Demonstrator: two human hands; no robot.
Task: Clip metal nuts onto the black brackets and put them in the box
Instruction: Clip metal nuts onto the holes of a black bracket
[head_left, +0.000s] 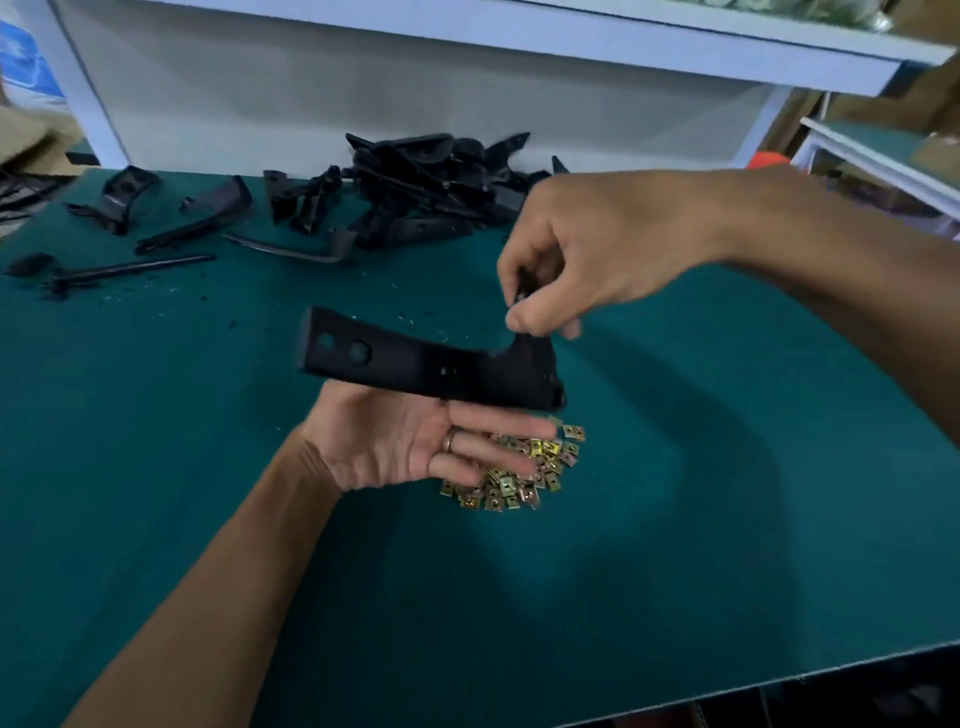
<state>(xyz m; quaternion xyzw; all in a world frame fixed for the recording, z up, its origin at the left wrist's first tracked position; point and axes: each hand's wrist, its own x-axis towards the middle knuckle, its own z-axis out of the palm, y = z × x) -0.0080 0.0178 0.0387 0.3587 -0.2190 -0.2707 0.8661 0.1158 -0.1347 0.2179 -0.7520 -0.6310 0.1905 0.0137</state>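
Black bracket (431, 364) in the air over the green table (675, 493), above the metal nuts (524, 473) pile. Right hand (597, 249) pinches its upper right tab, possibly with a nut, too blurred to confirm. Left hand (415, 441) flat, palm up, fingers straight under bracket. Spare brackets (415, 187) heaped at table's far edge.

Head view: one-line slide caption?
Right hand pinches black bracket over open left hand, above metal nuts on green table.
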